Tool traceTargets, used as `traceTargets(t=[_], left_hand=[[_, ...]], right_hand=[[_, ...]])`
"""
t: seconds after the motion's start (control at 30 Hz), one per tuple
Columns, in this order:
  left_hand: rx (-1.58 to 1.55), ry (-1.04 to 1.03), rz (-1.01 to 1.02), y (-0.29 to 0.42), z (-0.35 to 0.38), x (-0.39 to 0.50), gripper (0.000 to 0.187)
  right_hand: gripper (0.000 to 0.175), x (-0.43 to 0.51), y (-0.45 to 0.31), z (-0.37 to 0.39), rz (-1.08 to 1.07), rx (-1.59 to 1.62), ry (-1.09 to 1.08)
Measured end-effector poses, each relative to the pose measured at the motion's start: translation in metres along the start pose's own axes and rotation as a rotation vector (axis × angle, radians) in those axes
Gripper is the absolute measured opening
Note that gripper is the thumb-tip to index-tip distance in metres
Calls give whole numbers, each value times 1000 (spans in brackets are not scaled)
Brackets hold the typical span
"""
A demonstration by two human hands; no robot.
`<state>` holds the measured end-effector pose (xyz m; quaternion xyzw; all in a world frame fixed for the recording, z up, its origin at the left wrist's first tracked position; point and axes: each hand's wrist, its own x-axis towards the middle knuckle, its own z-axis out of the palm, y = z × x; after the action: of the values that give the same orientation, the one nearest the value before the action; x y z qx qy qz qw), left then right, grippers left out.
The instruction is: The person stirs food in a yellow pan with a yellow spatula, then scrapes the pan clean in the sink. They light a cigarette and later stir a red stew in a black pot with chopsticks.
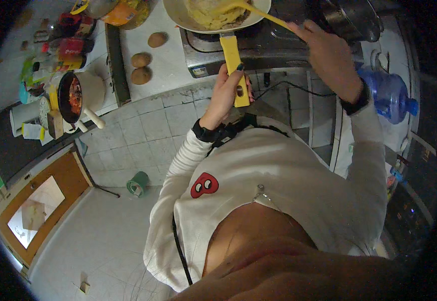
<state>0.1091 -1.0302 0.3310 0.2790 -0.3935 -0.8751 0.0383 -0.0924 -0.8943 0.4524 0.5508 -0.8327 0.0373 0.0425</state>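
My left hand (224, 92) grips the yellow handle (230, 49) of a pale frying pan (173, 17) on a gas stove (207, 62). A mass of yellowish food (207, 17), browned in spots, lies in the pan; the top of the pan is cut off by the view. My right hand (329, 56) holds a yellow cooking utensil (269, 17) by its handle. The utensil's blurred head reaches over the food, and I cannot tell if it is a spatula or a spoon.
Three brown, round potatoes or kiwifruit (141, 75) sit on the counter left of the stove. Farther left stands a white saucepan (94, 88) of reddish food, near several bottles. A dark pot (350, 20) is at right, above a blue water jug (389, 96). A green bin (137, 182) stands on the floor.
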Motion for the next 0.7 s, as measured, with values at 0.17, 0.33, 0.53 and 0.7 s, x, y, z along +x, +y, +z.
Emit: traceTargets(t=[0.17,0.33,0.53,0.7], left_hand=[[-229,-42,-100,0,-1,10,20],[-373,-105,-117,2,3,12,19],[-155,-16,-58,5,-10,-18,11],[156,106,19,-1,-11,-57,14]], right_hand=[[54,-13,30,-22,28,4,89],[41,6,43,-12,24,86,261],[32,-2,74,-16,81,533,118],[31,9,85,-15,14,369,65]])
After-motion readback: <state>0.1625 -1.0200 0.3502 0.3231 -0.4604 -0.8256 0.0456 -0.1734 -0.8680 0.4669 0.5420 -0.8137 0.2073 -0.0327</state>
